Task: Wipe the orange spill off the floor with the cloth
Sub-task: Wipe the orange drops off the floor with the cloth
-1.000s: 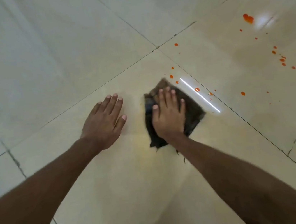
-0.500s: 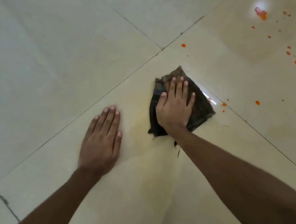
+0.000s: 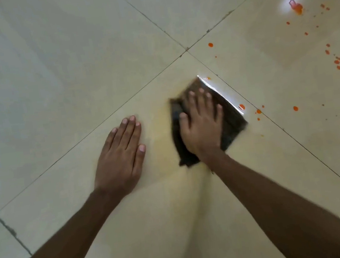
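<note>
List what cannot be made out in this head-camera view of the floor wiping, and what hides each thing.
1. Floor beneath the cloth: covered by it and the right hand, so any spill there is unseen.
2. Cloth's weave and edges: smeared by motion blur.
3. Largest orange blob: partly washed out by glare.
4. Orange drops near the right edge: the frame may cut off more.
5. Floor beneath the left hand: covered.

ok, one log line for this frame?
phase: wipe | right hand: pressed flat on cloth | left hand: flat on floor | orange drops: unwiped, right of cloth
</note>
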